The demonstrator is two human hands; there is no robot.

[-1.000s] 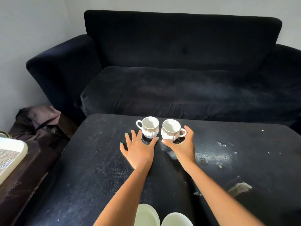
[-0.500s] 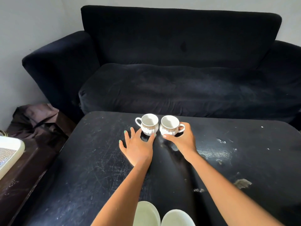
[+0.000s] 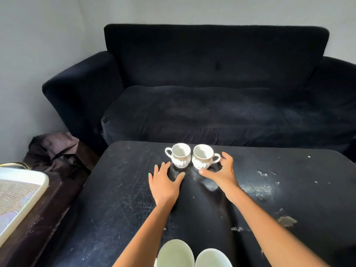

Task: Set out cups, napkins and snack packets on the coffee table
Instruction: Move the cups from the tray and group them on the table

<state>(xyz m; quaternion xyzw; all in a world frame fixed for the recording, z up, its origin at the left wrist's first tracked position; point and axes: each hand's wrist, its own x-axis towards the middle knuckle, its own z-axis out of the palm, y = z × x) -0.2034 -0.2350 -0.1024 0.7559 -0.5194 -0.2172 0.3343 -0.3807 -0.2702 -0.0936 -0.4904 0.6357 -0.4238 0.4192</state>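
Both hands hover with fingers spread, holding nothing: left hand just short of the left cup, right hand just short of the right cup. Those cups stand upright and touching on the desk, handles pointing outward.

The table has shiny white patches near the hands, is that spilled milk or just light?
Head view: just light, most likely; the coffee table is glossy black, so it mirrors brightness as pale glare below the right hand; both hands cast dark shadows by the two cups; the wide lens bends the sofa edges.
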